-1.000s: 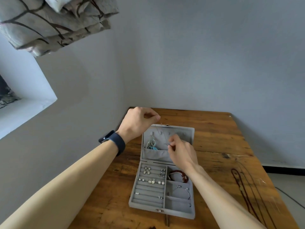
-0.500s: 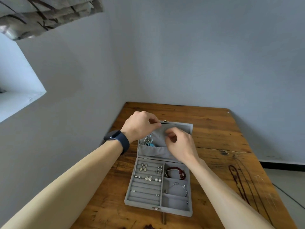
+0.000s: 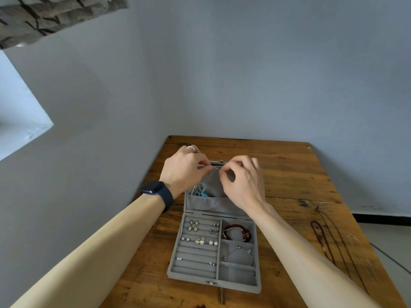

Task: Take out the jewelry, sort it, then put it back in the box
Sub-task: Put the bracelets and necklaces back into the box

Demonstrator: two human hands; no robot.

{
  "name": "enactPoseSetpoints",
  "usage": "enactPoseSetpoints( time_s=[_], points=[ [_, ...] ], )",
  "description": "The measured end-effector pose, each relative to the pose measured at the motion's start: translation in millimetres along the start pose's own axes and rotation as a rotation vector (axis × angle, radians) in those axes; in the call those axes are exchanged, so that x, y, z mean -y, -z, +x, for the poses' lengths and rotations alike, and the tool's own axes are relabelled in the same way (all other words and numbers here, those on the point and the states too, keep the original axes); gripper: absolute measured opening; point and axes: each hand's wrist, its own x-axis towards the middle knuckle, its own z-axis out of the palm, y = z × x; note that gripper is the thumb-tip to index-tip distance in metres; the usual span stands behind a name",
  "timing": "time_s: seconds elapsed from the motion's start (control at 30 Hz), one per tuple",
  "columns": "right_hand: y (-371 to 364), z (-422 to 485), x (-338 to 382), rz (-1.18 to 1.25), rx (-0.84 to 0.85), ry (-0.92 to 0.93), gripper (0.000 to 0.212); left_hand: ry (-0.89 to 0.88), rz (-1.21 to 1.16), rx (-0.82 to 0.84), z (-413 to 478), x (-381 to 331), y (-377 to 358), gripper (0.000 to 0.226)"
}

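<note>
A grey velvet jewelry box [image 3: 193, 276] lies open on the wooden table [image 3: 289, 174]. Its ring rolls hold several earrings [image 3: 200, 240]; the right compartments hold a red-brown bracelet [image 3: 238, 232] and a silver bangle [image 3: 241, 255]. A silver and turquoise necklace [image 3: 200, 190] hangs into the lid's pocket. My left hand [image 3: 184, 170] and my right hand [image 3: 241, 183] are both at the top of the lid, each pinching a thin chain [image 3: 215, 168] between thumb and fingertips. The chain's lower part is hidden behind my right hand.
A dark red cord necklace [image 3: 320, 238] lies on the table to the right of the box. The table stands in a corner of grey walls. A patterned curtain [image 3: 44, 16] hangs at upper left, above a window sill.
My right hand has risen from the middle of the lid to its top edge, close to my left hand. The camera has tilted, so the table sits lower in view.
</note>
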Motion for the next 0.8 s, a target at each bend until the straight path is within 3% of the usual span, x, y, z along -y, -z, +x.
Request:
enactPoseSetpoints(
  time_s=[0.3, 0.8],
  points=[
    [-6, 8, -1, -0.082, 0.044, -0.045, 0.010, 0.054, -0.131, -0.007, -2, 5, -13, 0.016],
    [-13, 2, 8, -0.160, 0.009, -0.059, 0.008, 0.073, -0.078, 0.019, -4, 2, -16, 0.020]
  ],
)
